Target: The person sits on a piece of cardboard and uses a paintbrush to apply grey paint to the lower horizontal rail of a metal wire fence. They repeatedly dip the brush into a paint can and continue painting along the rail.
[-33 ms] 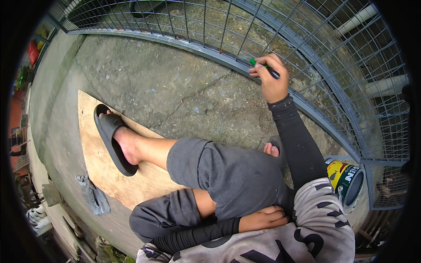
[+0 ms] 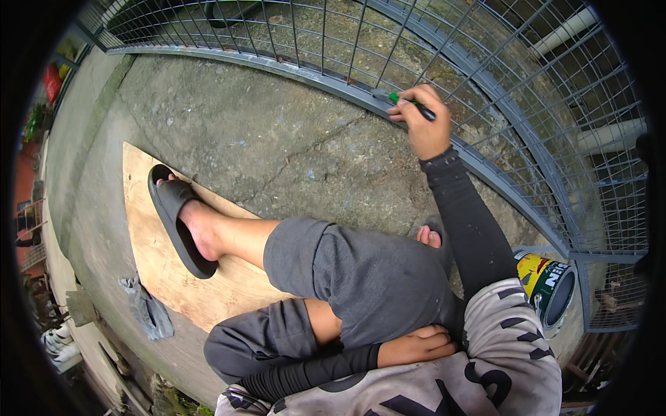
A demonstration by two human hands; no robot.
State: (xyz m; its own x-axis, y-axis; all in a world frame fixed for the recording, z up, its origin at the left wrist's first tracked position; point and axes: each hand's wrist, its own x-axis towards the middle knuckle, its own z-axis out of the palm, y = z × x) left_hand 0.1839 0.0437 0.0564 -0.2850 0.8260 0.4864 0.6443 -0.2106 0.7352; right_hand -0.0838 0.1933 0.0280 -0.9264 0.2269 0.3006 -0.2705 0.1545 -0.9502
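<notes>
In my right hand [image 2: 428, 127] is a small paintbrush [image 2: 411, 105] with a green and black handle, gripped by closed fingers. Its grey bristle end meets the lower rail [image 2: 354, 92] of a grey metal mesh panel [image 2: 451, 41]. Part of the handle is hidden by my fingers. My left hand [image 2: 415, 344] lies across my lap with nothing visible in it, its fingers loosely laid flat on the dark shorts [image 2: 374, 277].
A paint can [image 2: 548, 288] with a yellow and dark green label stands by the panel at right. Under my sandalled foot [image 2: 184, 218] lies a plywood sheet [image 2: 156, 256], with a grey rag [image 2: 148, 310] beside it. Rough concrete [image 2: 229, 132] spreads toward the panel.
My right hand has shifted slightly left along the rail with the paintbrush, and its grey bristle end shows more plainly. The left hand has stayed in place.
</notes>
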